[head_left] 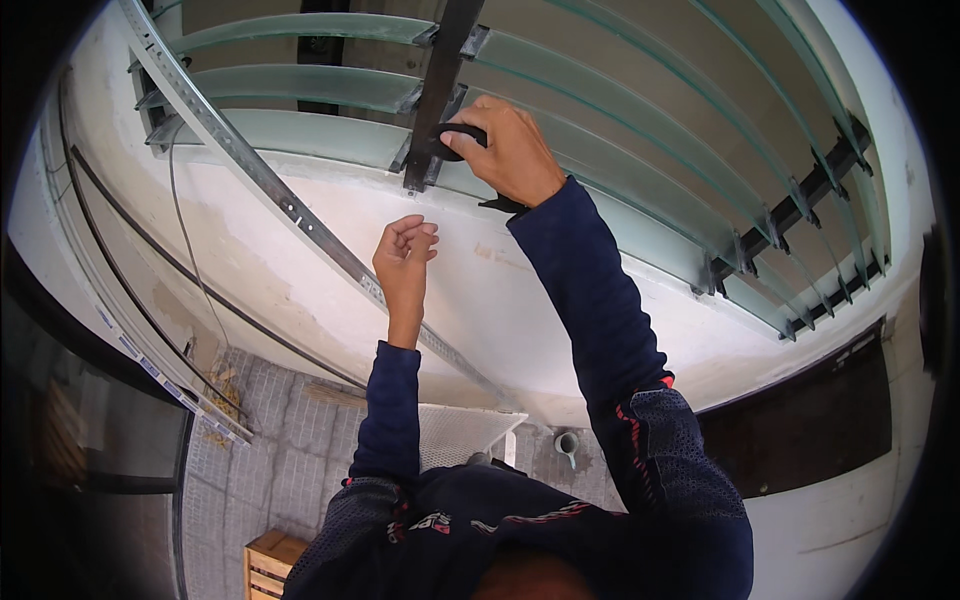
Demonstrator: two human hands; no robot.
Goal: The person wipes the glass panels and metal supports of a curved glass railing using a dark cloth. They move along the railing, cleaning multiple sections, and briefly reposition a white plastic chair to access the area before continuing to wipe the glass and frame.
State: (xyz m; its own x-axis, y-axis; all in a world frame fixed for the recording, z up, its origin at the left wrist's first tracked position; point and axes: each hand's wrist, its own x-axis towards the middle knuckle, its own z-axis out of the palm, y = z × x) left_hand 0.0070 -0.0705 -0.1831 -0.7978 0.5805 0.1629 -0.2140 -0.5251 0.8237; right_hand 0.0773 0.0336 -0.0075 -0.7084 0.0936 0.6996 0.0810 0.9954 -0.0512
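Observation:
My right hand [512, 150] is raised at the dark window post [436, 100], its fingers closed round a soft-looking black piece [462, 134], perhaps cloth. This piece touches or nearly touches the post; which cannot be seen. Another black bit [503, 204] shows below the hand by the wrist; whether it belongs to the same piece is unclear. Lower and to the left, my left hand [405, 250] hovers before the white wall with its fingers loosely bent and nothing visible in them. Glass louvre slats [330, 135] sit tilted on both sides of the post.
A perforated metal strip [290, 205] slants across the left, close to my left hand. Dark cables [200, 270] run along the white wall [490, 300]. Below are a grey paved floor [270, 430], a wooden crate [270, 560], a grey mug-like container [567, 444] and a pale mesh panel [465, 430].

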